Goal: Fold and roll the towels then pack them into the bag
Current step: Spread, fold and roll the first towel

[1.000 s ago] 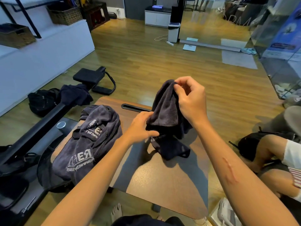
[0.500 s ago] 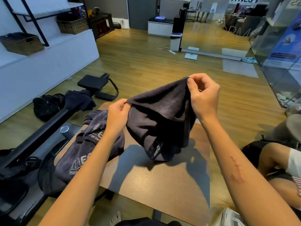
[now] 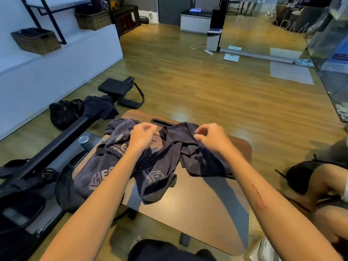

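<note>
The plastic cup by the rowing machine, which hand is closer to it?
Left. The left hand is nearer the cup; the right hand is farther right across the table.

You see pale printed lettering on the towel (image 3: 156, 176) and on the pile (image 3: 105, 166) beside it, upside down and creased; only fragments like "ES" show. Faint large letters on the glass wall (image 3: 263, 25) read roughly "ORM".
</note>
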